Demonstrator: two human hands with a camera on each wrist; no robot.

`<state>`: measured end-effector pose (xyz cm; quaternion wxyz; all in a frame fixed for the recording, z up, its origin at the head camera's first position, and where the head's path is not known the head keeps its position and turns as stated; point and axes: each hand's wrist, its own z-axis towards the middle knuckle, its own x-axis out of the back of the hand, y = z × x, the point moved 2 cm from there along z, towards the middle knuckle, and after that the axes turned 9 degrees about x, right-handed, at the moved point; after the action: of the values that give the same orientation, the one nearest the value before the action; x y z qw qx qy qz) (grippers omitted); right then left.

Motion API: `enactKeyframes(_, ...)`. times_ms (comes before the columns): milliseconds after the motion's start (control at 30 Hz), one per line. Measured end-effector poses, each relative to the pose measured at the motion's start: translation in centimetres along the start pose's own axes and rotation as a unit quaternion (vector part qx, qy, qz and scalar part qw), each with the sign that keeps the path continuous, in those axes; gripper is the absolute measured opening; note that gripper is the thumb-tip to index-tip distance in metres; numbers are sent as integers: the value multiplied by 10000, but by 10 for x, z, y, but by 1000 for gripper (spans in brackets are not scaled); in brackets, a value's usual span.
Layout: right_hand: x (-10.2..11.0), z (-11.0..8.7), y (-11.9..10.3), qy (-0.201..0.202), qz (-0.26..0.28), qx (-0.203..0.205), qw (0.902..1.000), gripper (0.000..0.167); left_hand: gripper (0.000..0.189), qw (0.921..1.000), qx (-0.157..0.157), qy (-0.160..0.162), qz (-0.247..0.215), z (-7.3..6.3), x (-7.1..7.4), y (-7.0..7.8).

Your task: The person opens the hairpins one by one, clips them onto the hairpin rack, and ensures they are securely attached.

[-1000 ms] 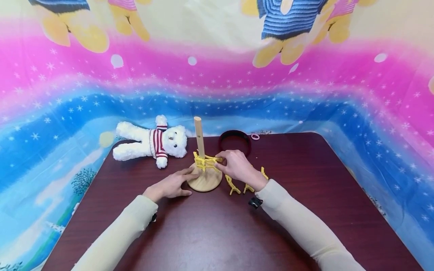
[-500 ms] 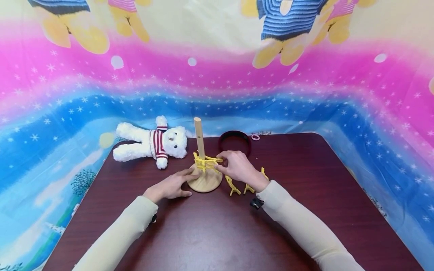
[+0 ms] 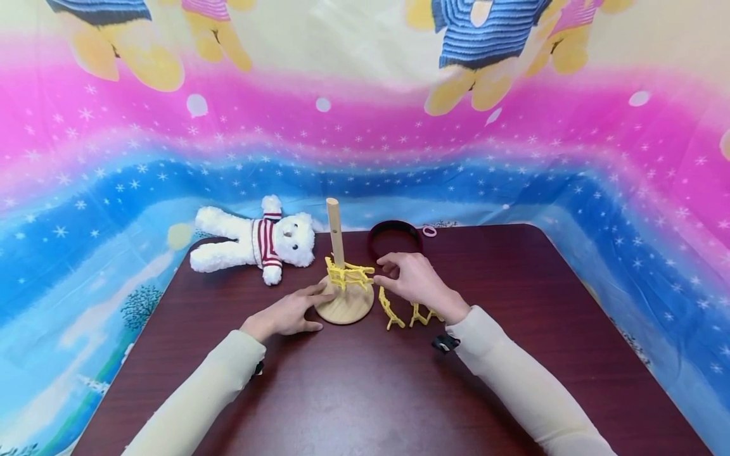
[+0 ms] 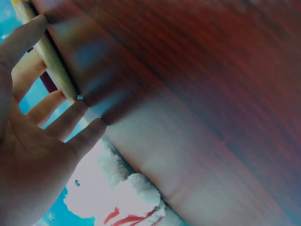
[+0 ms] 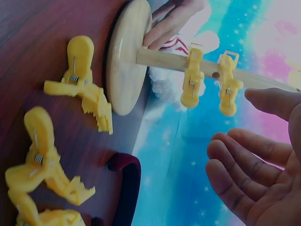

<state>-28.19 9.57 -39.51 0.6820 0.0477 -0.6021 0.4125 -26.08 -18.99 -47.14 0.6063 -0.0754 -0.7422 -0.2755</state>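
A round wooden base [image 3: 349,309] carries an upright wooden post [image 3: 335,231]. Two yellow spring claw clips, a nearer-base clip [image 5: 192,82] and an upper clip [image 5: 229,89], are clamped on the post. My left hand [image 3: 288,311] rests on the base's left edge, fingers stretched out and thumb apart. Just right of the clips, my right hand [image 3: 419,278] is in the air with fingers loosely bent and nothing between them. Its thumb tip is close to the upper clip in the right wrist view. More yellow claw clips [image 5: 80,75] lie on the table beside the base.
Left of the post lies a white teddy bear [image 3: 267,244] in a striped top. Behind my right hand is a dark red headband [image 3: 372,237], with a small pink hair tie [image 3: 429,231] near the table's back edge. A printed cloth [image 3: 365,139] hangs behind the table.
My right hand has let go of the yellow claw clip on the post and drawn back a little to the right. The left hand has stayed on the base.
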Motion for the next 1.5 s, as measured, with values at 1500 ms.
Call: enactKeyframes(1500, 22, -96, 95, -150, -251, -1117, 9933, 28, 71, 10000, 14, -1, -24, -1, 1, 3)
